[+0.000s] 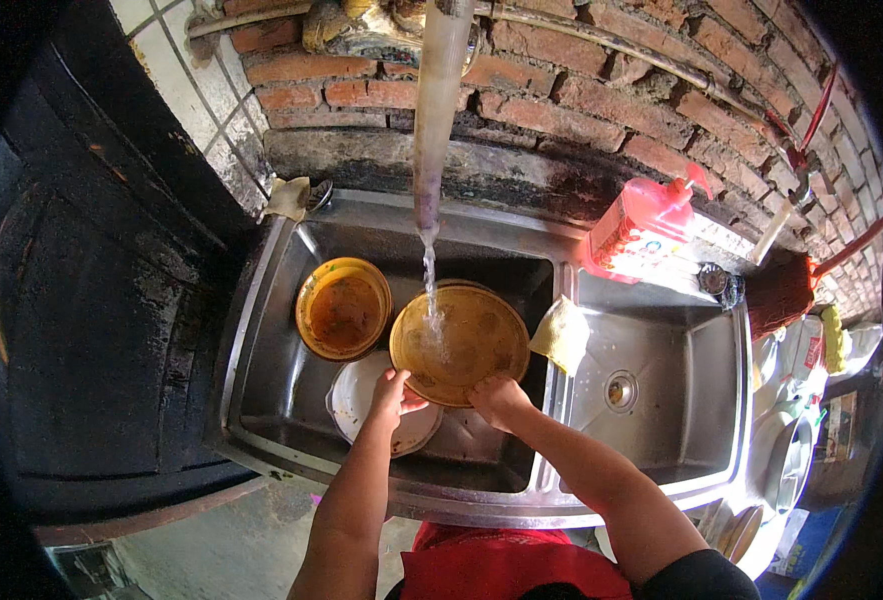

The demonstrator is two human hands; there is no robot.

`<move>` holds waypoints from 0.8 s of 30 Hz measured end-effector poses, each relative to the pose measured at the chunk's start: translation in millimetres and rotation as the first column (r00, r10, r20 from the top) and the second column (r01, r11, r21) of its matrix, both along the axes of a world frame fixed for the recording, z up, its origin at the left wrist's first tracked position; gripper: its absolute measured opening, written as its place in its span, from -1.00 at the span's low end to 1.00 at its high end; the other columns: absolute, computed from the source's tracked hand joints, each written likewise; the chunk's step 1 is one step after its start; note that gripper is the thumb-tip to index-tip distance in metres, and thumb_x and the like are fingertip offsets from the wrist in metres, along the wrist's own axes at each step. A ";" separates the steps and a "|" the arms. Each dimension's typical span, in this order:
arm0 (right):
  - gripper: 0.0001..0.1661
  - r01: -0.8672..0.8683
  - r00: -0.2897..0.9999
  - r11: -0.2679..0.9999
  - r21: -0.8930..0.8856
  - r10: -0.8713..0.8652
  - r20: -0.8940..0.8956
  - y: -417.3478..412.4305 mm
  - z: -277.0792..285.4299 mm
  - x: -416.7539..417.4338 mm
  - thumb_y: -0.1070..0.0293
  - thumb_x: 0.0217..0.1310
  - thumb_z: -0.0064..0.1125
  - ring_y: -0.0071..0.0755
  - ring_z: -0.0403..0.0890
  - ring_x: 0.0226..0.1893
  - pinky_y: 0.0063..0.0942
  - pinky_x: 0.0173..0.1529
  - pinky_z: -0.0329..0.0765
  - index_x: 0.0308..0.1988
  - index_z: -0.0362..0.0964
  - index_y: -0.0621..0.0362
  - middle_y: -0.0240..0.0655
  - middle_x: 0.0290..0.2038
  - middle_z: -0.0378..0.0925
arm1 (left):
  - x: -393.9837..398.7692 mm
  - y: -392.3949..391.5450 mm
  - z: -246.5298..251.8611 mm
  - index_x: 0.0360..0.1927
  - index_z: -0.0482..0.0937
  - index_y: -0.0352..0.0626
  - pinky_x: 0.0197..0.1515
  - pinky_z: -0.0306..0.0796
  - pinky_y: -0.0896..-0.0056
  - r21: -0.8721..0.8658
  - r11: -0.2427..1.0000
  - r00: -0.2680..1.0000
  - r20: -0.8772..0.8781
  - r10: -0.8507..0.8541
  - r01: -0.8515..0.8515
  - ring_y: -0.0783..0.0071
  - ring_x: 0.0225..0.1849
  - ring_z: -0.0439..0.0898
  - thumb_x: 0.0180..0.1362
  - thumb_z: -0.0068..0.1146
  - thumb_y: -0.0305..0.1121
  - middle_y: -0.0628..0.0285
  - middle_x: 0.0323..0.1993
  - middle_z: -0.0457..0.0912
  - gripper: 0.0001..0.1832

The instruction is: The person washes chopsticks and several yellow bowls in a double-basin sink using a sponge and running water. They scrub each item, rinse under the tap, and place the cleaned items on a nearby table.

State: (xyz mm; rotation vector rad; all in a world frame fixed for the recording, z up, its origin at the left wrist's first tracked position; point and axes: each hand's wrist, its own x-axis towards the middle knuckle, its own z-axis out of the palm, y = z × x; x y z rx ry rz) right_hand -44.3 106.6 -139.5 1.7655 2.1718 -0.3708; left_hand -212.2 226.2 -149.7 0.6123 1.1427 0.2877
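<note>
My left hand (393, 395) grips the near left rim of a round brown-yellow plate (460, 334), with the thumb on the edge. My right hand (500, 401) holds the plate's near right edge, its fingers curled over the rim and partly hidden. Water (430, 274) runs from a pale tap tube (438, 112) onto the plate. Left of it in the sink basin stands a yellow bowl (344, 309) with reddish-brown liquid in it. A white dish (359, 409) with food specks lies lower down, partly covered by the plate and my left hand.
A yellow cloth (563, 336) lies over the divider of the steel double sink (554, 465). Behind the right basin, which has a drain (620, 391), stands a pink pump bottle (640, 229). A brick wall (546, 112) rises behind; more dishes (790, 454) sit at the right.
</note>
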 end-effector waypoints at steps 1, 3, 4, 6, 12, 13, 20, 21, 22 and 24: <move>-0.79 0.115 0.984 0.992 0.051 -0.107 -0.146 3.4 0.8 -2.0 0.35 -0.13 -0.03 -0.19 0.48 -0.34 -0.36 -0.26 0.42 -0.39 0.41 0.20 -0.20 -0.41 0.46 | -1.5 0.1 7.7 -0.13 0.24 -0.21 -0.22 0.42 0.08 -0.027 0.999 0.997 0.061 0.039 -0.037 0.24 -0.22 0.45 0.03 -0.16 -0.28 0.08 -0.19 0.37 -0.66; -0.80 0.353 0.856 0.930 0.100 -0.278 -0.435 12.1 3.9 -8.6 0.33 -0.10 -0.03 -0.15 0.49 -0.38 -0.32 -0.31 0.44 -0.46 0.42 0.22 -0.17 -0.46 0.47 | -5.9 -2.2 -0.8 -0.05 0.20 -0.13 -0.12 0.33 -0.05 -0.104 0.993 0.980 0.182 0.081 -0.063 0.21 -0.08 0.33 0.04 -0.15 -0.12 0.11 -0.10 0.29 -0.56; -0.79 0.310 0.875 0.943 0.118 -0.234 -0.423 15.1 7.8 -10.9 0.32 -0.10 -0.03 -0.13 0.48 -0.38 -0.31 -0.32 0.43 -0.46 0.43 0.22 -0.17 -0.46 0.47 | -4.4 -6.6 5.0 -0.04 0.18 -0.11 -0.11 0.31 -0.07 -0.144 0.985 0.962 0.240 0.129 -0.096 0.18 -0.03 0.29 0.04 -0.13 -0.09 0.11 -0.08 0.26 -0.54; -0.77 0.221 0.907 0.963 0.152 -0.145 -0.396 17.9 22.2 -15.7 0.29 -0.08 -0.04 -0.10 0.48 -0.39 -0.30 -0.34 0.43 -0.48 0.43 0.22 -0.16 -0.46 0.47 | -4.1 -10.7 3.2 0.05 0.08 -0.04 -0.06 0.26 -0.14 -0.157 0.984 0.927 0.350 0.135 -0.084 0.15 0.07 0.17 0.01 -0.12 0.06 0.11 0.02 0.13 -0.40; -0.68 0.347 0.836 0.937 0.043 -0.288 -0.468 29.4 75.3 -26.6 0.18 -0.08 -0.03 -0.08 0.48 -0.54 -0.28 -0.48 0.40 -0.55 0.42 0.25 -0.12 -0.60 0.44 | -6.0 -13.5 39.1 0.19 -0.15 0.06 -0.04 0.20 -0.18 -0.145 0.980 0.974 0.161 0.160 -0.137 0.05 0.16 0.03 -0.10 -0.10 0.22 0.02 0.14 -0.06 -0.14; -0.66 0.344 0.839 0.938 0.032 -0.292 -0.459 31.5 75.8 -26.0 0.15 -0.07 -0.04 -0.07 0.47 -0.56 -0.26 -0.49 0.41 -0.55 0.42 0.23 -0.12 -0.61 0.44 | -6.3 -11.9 42.5 0.19 -0.22 0.13 -0.03 0.16 -0.22 -0.162 0.980 0.971 0.190 0.145 -0.115 0.01 0.16 0.00 -0.09 -0.13 0.24 -0.02 0.15 -0.10 -0.14; -0.68 0.490 0.562 0.868 0.085 -0.239 -0.792 34.7 97.7 4.7 0.13 -0.07 0.05 -0.13 0.48 -0.54 -0.36 -0.42 0.41 -0.39 0.42 0.16 -0.05 -0.55 0.43 | -15.0 -8.0 95.3 0.21 -0.16 0.17 0.02 0.10 -0.14 0.056 0.998 0.964 0.266 -0.026 0.011 0.01 0.12 0.10 -0.14 -0.09 0.27 -0.15 0.15 -0.15 -0.11; -0.69 0.513 0.468 0.854 -0.092 -0.368 -0.804 31.9 109.9 15.1 0.22 -0.08 0.09 -0.26 0.49 -0.55 -0.43 -0.41 0.40 -0.33 0.42 0.21 -0.12 -0.51 0.48 | -21.0 -10.2 106.9 0.20 -0.13 0.14 0.02 0.12 -0.10 0.131 0.991 0.947 0.317 -0.047 0.005 0.03 0.06 0.20 -0.09 -0.13 0.25 -0.13 0.13 -0.03 -0.16; -0.67 0.560 0.160 0.778 -0.283 -0.437 -0.885 25.1 118.8 19.3 0.23 -0.07 0.09 -0.33 0.49 -0.52 -0.45 -0.38 0.41 -0.32 0.41 0.25 -0.18 -0.47 0.50 | -27.2 -8.6 108.6 0.20 -0.10 0.12 0.02 0.13 -0.07 0.184 0.983 0.944 0.327 -0.055 -0.007 0.05 0.05 0.23 -0.07 -0.15 0.23 -0.10 0.11 0.04 -0.19; -0.64 0.535 -0.286 0.693 -0.484 -0.391 -0.875 9.6 132.0 30.8 0.27 -0.06 0.09 -0.41 0.48 -0.43 -0.49 -0.32 0.41 -0.28 0.39 0.34 -0.26 -0.37 0.49 | -33.2 -10.2 113.9 0.17 0.00 0.03 0.03 0.15 0.01 0.363 0.930 0.976 0.216 -0.021 -0.060 0.12 0.04 0.26 0.01 -0.18 0.15 -0.03 0.05 0.19 -0.29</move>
